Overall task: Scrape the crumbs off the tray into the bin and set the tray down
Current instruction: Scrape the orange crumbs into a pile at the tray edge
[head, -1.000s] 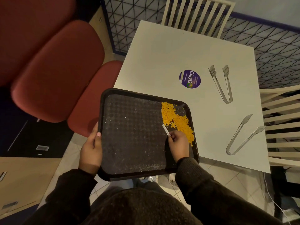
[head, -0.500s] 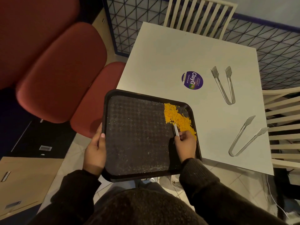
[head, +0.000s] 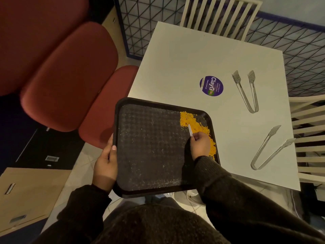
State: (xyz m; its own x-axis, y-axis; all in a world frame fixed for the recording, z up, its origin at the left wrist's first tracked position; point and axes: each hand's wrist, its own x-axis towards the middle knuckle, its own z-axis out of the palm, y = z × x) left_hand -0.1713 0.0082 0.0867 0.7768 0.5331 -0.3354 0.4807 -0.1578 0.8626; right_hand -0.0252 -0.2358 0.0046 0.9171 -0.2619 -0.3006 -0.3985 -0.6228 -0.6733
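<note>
A black textured tray (head: pixel 151 148) hangs off the white table's near-left corner. My left hand (head: pixel 106 164) grips its left rim. Orange crumbs (head: pixel 192 123) lie in a band along the tray's right side, from the far right corner down to the right rim. My right hand (head: pixel 200 145) pinches a small white scraper (head: pixel 190 130) whose tip rests in the crumbs. Part of the crumbs is hidden under that hand. Pale dust streaks the rest of the tray. No bin is in view.
The white table (head: pixel 184 59) carries a round purple sticker (head: pixel 211 85) and two clear plastic tongs (head: pixel 246 92) (head: pixel 269 147) to the right. Red padded seats (head: pixel 68 74) stand left, white slatted chairs (head: pixel 219 14) behind and right. A cardboard sheet (head: pixel 26 196) lies on the floor lower left.
My right hand has slid the scraper right and forward into the crumb band, pushing the crumbs closer against the tray's right rim. The left hand keeps its hold.
</note>
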